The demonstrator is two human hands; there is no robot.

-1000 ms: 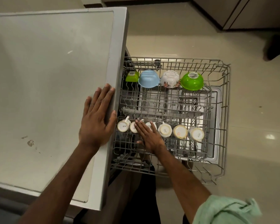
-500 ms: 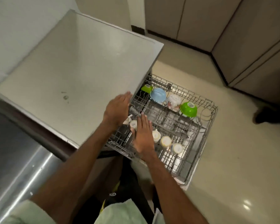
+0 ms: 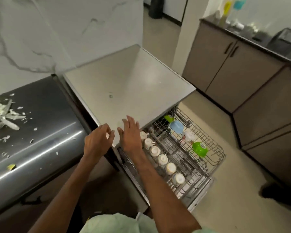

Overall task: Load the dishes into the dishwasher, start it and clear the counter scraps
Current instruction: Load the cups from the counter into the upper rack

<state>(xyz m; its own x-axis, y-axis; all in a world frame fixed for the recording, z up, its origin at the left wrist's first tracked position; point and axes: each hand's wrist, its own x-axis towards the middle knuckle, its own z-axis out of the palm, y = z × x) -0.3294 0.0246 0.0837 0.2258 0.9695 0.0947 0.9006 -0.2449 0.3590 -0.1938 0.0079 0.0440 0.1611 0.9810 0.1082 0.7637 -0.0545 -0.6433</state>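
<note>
Right grip (image 3: 130, 133) empty beside racked cups (image 3: 155, 151)

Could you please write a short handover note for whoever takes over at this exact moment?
Left hand: holds nothing, fingers loosely curled, at the front corner of the dishwasher top.
Right hand: holds nothing, fingers straight, over the same front edge, next to the cups.
Things: the rack is pulled out, with six cups in its near row and bowls along its far side. Scraps lie scattered on the dark counter.
Done: the rack looks loaded.
Left: push the rack in, shut and start the dishwasher, clear the scraps.
</note>
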